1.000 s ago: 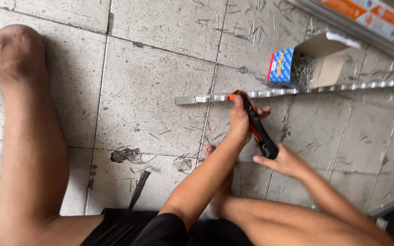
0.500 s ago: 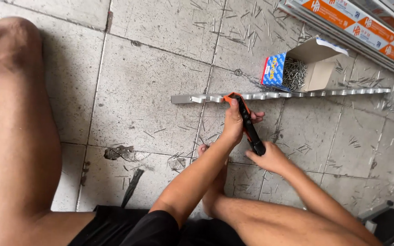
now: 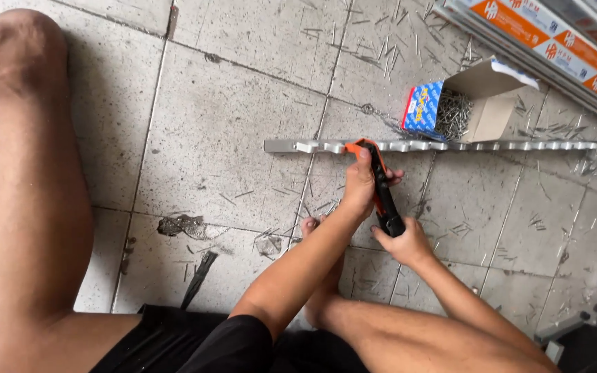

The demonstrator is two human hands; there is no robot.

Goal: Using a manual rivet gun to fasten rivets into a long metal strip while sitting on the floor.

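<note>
A person sits on a grey tiled floor (image 3: 229, 131), seen from above, knees bent out to each side. Both hands work a hand riveter (image 3: 380, 185) with orange and black handles. The left hand (image 3: 362, 185) is wrapped around the upper part of the tool, close to its head. The right hand (image 3: 403, 242) is clenched around the lower ends of the handles.

The riveter's head rests on a long notched metal strip (image 3: 492, 146) that lies flat on the floor, running left to right.

Compared with a second ago, the hands and tool sit at the same spot on the strip and the grip looks unchanged; only the view has shifted slightly. The squeeze at this point appears to be ongoing, not finished.

Just behind the strip lies an open cardboard box of rivets (image 3: 454, 110). Loose metal pins (image 3: 388, 41) are scattered over the tiles. Long boxed lengths with orange labels (image 3: 554, 45) lie at the top right.
</note>
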